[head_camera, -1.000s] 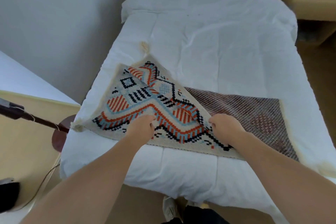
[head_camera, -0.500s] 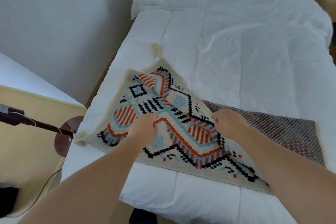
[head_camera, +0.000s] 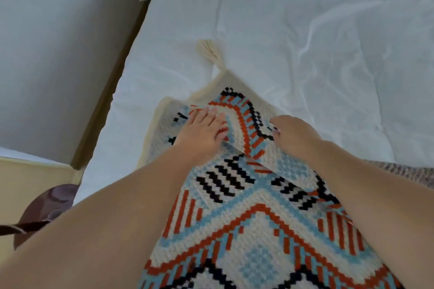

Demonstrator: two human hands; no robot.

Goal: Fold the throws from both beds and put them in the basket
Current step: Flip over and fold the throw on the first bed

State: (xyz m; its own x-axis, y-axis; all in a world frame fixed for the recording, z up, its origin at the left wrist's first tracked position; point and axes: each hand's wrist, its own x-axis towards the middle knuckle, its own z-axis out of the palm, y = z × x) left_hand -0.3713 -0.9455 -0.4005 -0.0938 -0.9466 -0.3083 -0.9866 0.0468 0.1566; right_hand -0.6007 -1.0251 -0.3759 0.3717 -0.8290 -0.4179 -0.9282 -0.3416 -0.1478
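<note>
Lying on the white bed (head_camera: 305, 42), the woven cream throw with red, blue and black geometric pattern (head_camera: 246, 230) is partly folded over itself, its tasselled corner (head_camera: 209, 54) pointing far-left. Left hand (head_camera: 199, 134) lies flat, fingers spread, pressing the folded layer. Right hand (head_camera: 293, 134) pinches the fold edge just beside it. Brown reverse side (head_camera: 404, 171) shows at right.
</note>
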